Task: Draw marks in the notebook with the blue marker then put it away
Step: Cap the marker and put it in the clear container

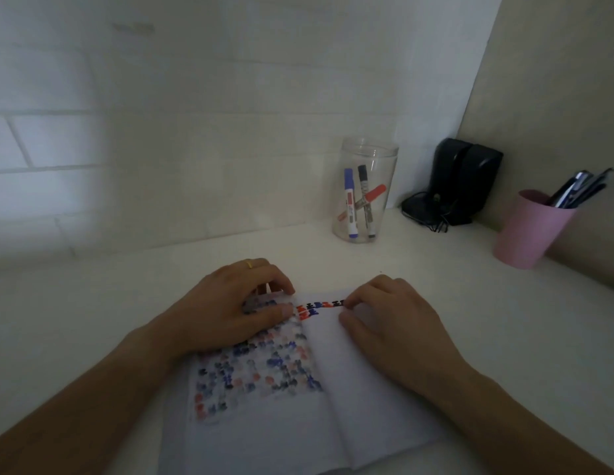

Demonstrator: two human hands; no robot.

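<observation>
The notebook [291,399] lies open on the white desk [470,320], its left page crowded with rows of small blue, red and dark marks, and both hands are on it with no pen in either. The left hand [230,313] rests flat on the upper part of the marked page, fingers spread and pressing down, seemingly to keep the book from springing shut. The right hand [391,320] sits at the top of the right-hand leaf, thumb and forefinger closed together on the page edge [339,311], which lifts enough to show a line of red and dark marks beneath; this looks like turning or smoothing a leaf to find room to draw. The blue marker [350,204] stands capped in the clear plastic jar [367,190] behind the notebook, alongside a black marker [365,200] and a red one [369,198], well apart from either hand. A pink cup [528,231] of pens stands off to the right.
</observation>
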